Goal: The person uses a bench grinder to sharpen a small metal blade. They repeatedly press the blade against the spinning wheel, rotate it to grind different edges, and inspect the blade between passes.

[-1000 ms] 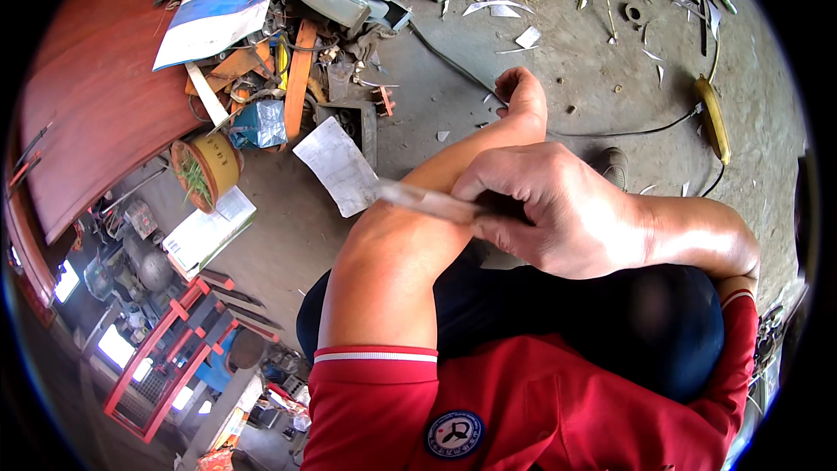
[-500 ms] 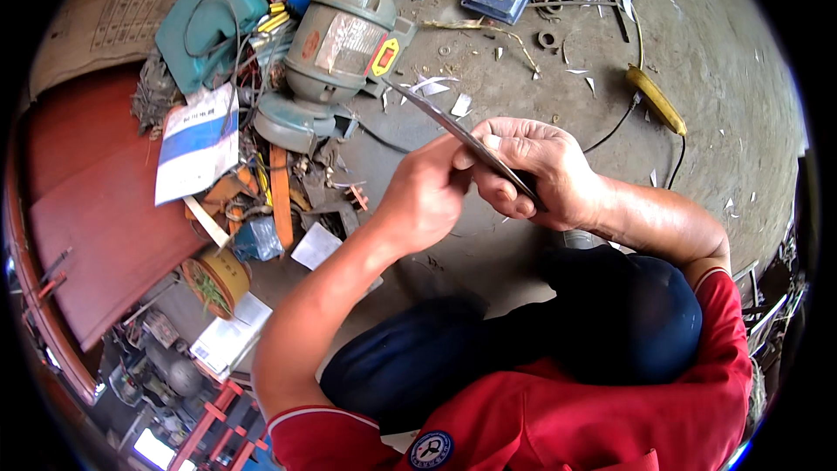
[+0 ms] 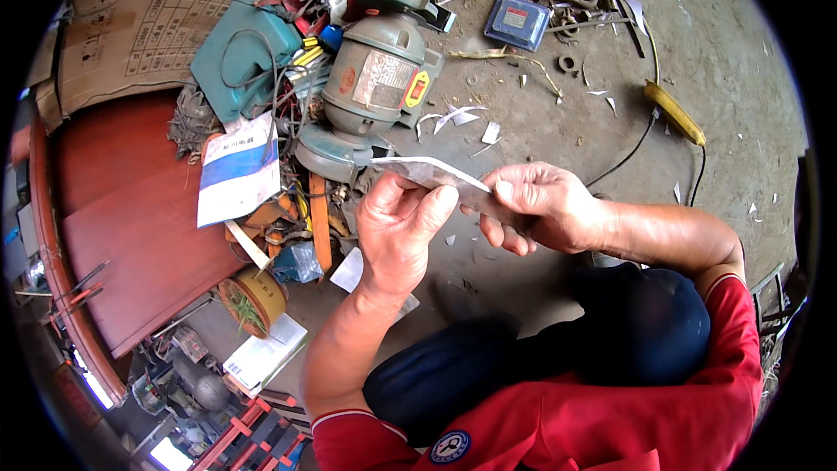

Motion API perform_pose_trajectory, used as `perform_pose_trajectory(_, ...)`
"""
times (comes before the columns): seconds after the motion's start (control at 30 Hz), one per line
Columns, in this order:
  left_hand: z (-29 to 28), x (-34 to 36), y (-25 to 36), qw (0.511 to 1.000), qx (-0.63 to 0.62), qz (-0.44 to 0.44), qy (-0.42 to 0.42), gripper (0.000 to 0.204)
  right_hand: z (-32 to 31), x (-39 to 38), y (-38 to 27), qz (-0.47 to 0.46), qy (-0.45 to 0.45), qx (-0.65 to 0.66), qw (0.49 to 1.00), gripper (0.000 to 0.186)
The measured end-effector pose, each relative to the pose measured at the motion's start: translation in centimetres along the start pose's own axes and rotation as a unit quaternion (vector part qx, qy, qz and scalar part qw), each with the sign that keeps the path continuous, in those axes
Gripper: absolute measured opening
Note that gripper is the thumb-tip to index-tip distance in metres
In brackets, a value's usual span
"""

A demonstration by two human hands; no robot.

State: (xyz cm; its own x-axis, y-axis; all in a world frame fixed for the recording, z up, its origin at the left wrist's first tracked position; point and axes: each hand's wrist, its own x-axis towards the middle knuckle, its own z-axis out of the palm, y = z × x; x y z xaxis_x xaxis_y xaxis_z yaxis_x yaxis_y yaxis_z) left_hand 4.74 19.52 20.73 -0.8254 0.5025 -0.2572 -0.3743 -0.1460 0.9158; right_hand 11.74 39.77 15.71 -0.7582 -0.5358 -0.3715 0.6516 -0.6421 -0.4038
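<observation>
Both hands hold a thin, flat metal blade [image 3: 420,172] in front of my knees, one long edge of it bright. My left hand [image 3: 391,231] pinches the blade between thumb and fingers near its left part. Around its other end my right hand [image 3: 562,208] is closed, thumb on top and fingers curled under, so that end is mostly hidden. Just beyond the blade's left tip stands a grey-green bench grinder [image 3: 364,113] with a red switch on a yellow plate; in the picture the tip overlaps the grinder's near wheel guard [image 3: 327,155].
A teal case [image 3: 235,57], a blue-and-white booklet [image 3: 240,170] and a red-brown board [image 3: 122,209] lie to the left. A potted plant [image 3: 253,301] stands nearer me. Beyond are a blue square box [image 3: 517,23] and metal scraps; a yellow corded switch [image 3: 676,113] lies right.
The blade has turned from a steep slant to nearly level, its flat side now showing. My left hand has rotated, its thumb now on the blade. The view has shifted left.
</observation>
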Motion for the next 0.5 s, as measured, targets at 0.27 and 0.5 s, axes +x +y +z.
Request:
perform_pose_trajectory(0.27, -0.9, 0.2, 1.0, 0.991, 0.05, 0.116, 0.04, 0.018, -0.2, -0.1, 0.5, -0.102, 0.02, -0.16, 0.982, 0.041)
perform_pose_trajectory(0.5, -1.1, 0.4, 1.2, 0.991, 0.048, 0.127, 0.003, 0.016, -0.1, -0.3, 0.2, -0.166, 0.016, -0.229, 0.959, 0.044)
